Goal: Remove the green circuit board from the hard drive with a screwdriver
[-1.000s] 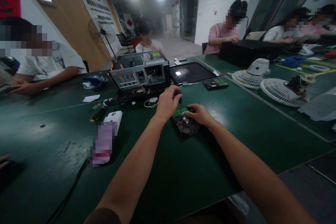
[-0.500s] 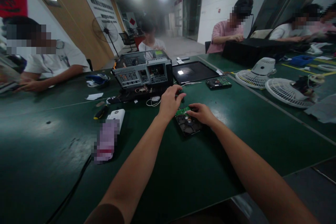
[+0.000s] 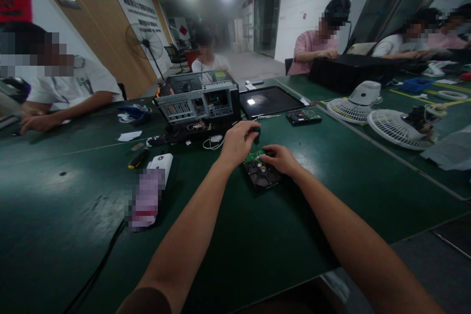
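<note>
A hard drive (image 3: 262,177) with a green circuit board lies on the green table in front of me. My left hand (image 3: 236,143) pinches the dark handle of a screwdriver (image 3: 257,135), which stands nearly upright above the board end of the drive. Whether its tip touches a screw is too small to tell. From the right side, my right hand (image 3: 281,159) grips the drive, thumb over the board and the other fingers partly hidden.
Behind my hands stands an open computer case (image 3: 198,103). A black panel (image 3: 272,100) and a second hard drive (image 3: 303,116) lie beyond. Left are a yellow-black screwdriver (image 3: 138,159) and a white power strip (image 3: 162,164). Fan parts (image 3: 399,130) lie right; several people sit around.
My left fingers have closed in around the screwdriver handle, which now shows more clearly. My right hand stays on the hard drive. The whole view has shifted slightly.
</note>
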Demonstrator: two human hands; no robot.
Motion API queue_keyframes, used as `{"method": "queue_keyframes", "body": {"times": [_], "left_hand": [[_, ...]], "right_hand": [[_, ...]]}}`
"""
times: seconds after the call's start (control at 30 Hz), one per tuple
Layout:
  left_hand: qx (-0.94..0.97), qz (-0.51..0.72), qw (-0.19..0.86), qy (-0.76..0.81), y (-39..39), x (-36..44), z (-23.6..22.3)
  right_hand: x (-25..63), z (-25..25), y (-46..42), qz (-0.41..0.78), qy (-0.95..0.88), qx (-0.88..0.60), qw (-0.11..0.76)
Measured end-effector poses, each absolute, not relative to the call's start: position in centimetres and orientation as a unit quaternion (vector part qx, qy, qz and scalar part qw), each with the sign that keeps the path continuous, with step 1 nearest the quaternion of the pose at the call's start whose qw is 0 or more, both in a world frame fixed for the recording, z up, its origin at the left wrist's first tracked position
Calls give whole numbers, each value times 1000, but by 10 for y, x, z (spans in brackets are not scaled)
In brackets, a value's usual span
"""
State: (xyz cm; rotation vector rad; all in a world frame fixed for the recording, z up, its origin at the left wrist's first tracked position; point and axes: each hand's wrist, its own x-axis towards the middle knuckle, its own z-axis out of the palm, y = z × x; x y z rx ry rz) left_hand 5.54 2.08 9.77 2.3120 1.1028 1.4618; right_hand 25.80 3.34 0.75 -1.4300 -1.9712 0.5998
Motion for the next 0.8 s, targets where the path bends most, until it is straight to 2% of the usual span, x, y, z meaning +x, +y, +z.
{"method": "queue_keyframes", "body": {"times": [0.47,0.8], "left_hand": [[758,534,91,363,20,60,92],[760,517,91,382,19,60,92]], "right_hand": [[258,8,31,239,-742,-543,313],[258,5,31,251,-732,-543,326]]}}
